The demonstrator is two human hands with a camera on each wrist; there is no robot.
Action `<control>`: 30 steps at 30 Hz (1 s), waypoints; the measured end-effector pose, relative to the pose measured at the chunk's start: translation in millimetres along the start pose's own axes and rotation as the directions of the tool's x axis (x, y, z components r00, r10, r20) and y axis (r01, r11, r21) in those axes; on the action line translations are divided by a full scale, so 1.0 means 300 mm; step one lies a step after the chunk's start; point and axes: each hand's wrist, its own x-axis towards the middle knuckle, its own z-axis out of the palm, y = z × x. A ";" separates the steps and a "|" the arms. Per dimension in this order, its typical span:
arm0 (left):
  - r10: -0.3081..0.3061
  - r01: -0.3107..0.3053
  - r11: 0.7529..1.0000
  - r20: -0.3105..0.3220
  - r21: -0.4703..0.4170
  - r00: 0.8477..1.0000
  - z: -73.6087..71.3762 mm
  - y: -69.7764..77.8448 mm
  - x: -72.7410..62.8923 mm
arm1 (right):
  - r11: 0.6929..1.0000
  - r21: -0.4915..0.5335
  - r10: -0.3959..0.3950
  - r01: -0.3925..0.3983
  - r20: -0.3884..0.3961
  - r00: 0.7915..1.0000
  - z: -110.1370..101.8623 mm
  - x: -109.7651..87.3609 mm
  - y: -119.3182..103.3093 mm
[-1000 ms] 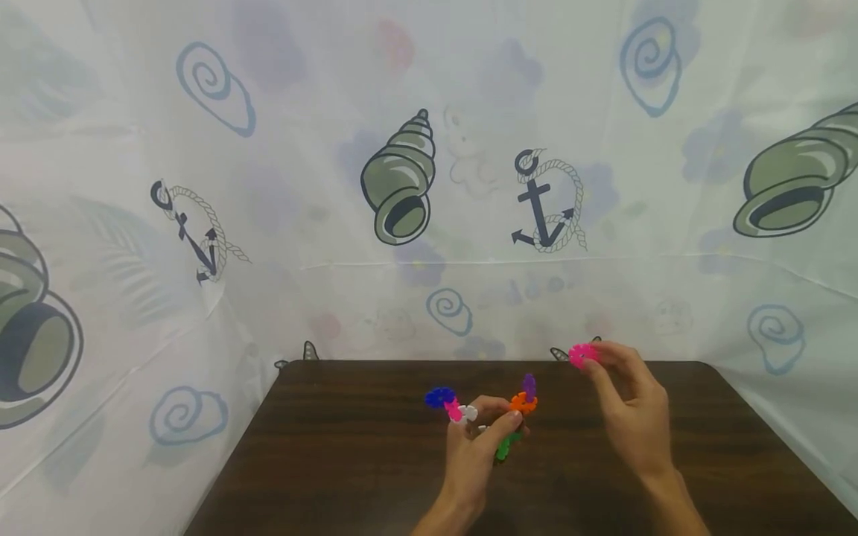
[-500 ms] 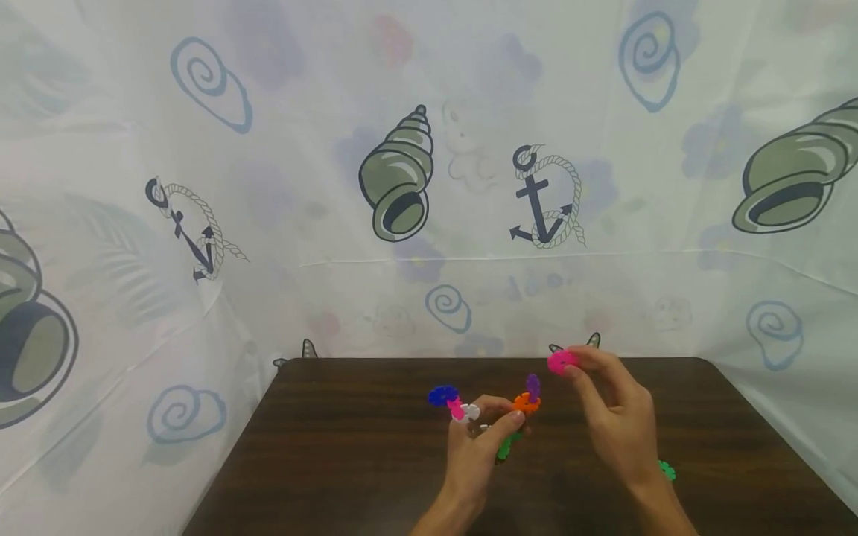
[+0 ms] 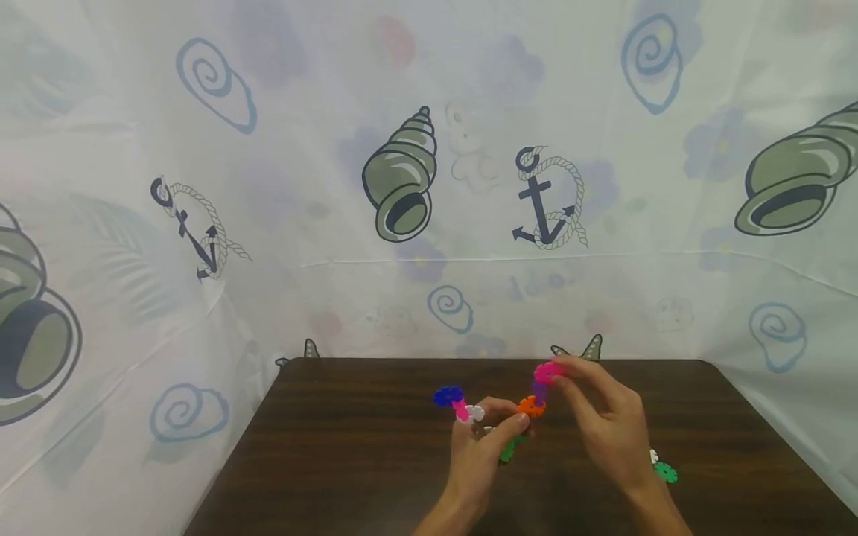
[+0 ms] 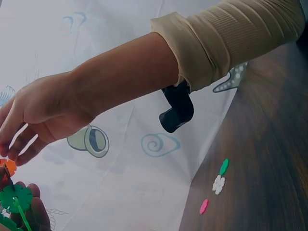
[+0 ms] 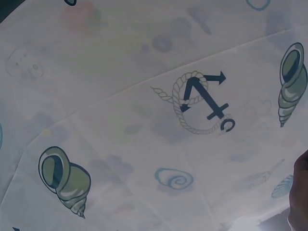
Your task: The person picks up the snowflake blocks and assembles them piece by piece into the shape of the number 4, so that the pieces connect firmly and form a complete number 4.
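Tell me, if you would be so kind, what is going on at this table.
A person's left hand holds a multicoloured chain of notched, plastic-looking discs. Their right hand pinches a bright pink, notched, plastic-looking disc against the purple disc at one end; whether the two are joined, I cannot tell. On the dark wood-grained table lie loose discs of the same sort, including a green one, a white one and a pink one.

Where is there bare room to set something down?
Bare tabletop lies between its left edge and the blue piece. It is crowded around the left hand, its linked pieces and the right hand; beside the right forearm lie a green piece and a white piece.
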 end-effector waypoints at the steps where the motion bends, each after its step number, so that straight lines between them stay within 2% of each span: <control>1: 0.000 0.000 1.000 0.000 0.002 1.000 0.000 0.001 0.000 | 1.000 -0.009 -0.004 0.004 0.002 1.000 0.000 0.000 0.000; 9: 0.028 -0.028 0.999 0.000 0.024 1.000 0.005 0.004 0.003 | 0.998 -0.050 -0.046 0.045 -0.014 0.999 0.005 0.002 0.007; 17: 0.066 -0.066 0.997 -0.027 0.027 0.997 0.006 -0.009 0.011 | 0.993 -0.117 -0.029 0.026 -0.024 0.999 0.013 -0.003 0.012; 24: 0.058 -0.058 0.998 -0.003 0.012 0.998 -0.003 -0.009 0.018 | 0.993 -0.107 -0.044 0.046 0.026 0.999 0.003 0.007 0.012; 27: 0.057 -0.057 0.998 -0.007 0.009 0.998 -0.003 -0.004 0.021 | 0.994 -0.110 0.015 -0.007 0.067 0.998 -0.019 0.009 0.013; 30: 0.053 -0.053 0.999 -0.026 0.003 0.998 -0.002 0.001 0.024 | 0.985 -0.158 0.089 -0.074 0.091 0.992 -0.060 0.012 0.029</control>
